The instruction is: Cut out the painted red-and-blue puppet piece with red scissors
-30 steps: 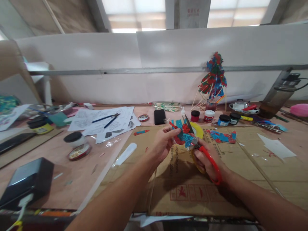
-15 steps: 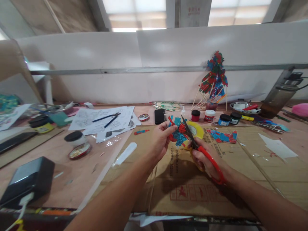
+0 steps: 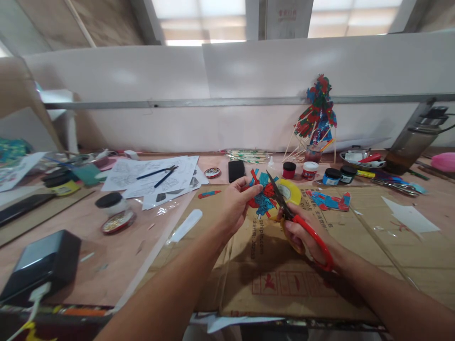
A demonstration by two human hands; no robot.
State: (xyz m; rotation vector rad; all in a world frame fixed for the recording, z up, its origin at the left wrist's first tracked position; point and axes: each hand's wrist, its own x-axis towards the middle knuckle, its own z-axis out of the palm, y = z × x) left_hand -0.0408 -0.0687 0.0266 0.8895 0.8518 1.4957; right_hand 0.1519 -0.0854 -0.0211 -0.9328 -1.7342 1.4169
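Mid-frame: L hand (image 3: 236,203) pinches red/blue painted cutout (image 3: 265,202) by its left side, prob. keeping the rest unobstructed; R hand (image 3: 304,240) grips scissors (image 3: 310,230), blades just beside cutout.

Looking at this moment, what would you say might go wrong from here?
Two risks, I think. The scissors in the right hand have their blades close to the left hand, so a slip might nick a finger. The red-and-blue cut-out has narrow strips sticking out and is pinched only at one side, so it could twist and a strip might be snipped or torn.
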